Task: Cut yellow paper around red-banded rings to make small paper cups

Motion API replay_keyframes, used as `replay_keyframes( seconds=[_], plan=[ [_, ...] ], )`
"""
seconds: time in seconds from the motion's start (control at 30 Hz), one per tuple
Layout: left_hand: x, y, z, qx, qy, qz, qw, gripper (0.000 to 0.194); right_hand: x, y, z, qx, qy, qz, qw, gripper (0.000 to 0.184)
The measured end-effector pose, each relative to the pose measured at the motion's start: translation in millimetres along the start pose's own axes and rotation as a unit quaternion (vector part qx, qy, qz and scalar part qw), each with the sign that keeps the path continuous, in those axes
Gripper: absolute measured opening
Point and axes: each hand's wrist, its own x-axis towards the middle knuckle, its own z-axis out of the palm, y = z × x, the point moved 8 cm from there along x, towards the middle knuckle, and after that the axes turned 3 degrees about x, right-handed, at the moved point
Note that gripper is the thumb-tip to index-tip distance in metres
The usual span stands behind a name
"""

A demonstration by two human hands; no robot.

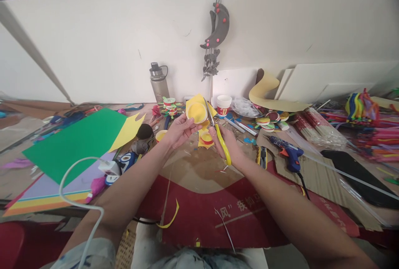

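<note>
My left hand (179, 132) pinches a shallow round cup piece (197, 113) with a white rim and a yellow inside. A sheet of yellow paper (193, 99) sticks out past its rim. In my right hand (231, 141) are yellow-handled scissors (222, 142), their blades pointing up along the right side of the cup piece and touching or very near the yellow paper. Just below, on the cardboard, lies another round red-and-yellow piece on yellow paper (205, 139). A further yellow round piece (160, 136) is partly hidden by my left forearm.
A blue glue gun (291, 152) and a yellow box cutter (262, 157) lie right of my hands. Behind stand a white-and-red paper cup (223, 105) and a bottle (159, 84). Green paper (81, 140) and a white charger cable (79, 206) are at left; pipe cleaners (378, 136) at right.
</note>
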Motion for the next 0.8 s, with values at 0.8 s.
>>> replay_keyframes(
  seconds=[0.8],
  plan=[
    [-0.5,10.1,-5.0,0.007,0.005,0.002,1.0,0.042,-0.5,-2.2,0.6,-0.013,-0.005,-0.005,1.0,0.053]
  ],
)
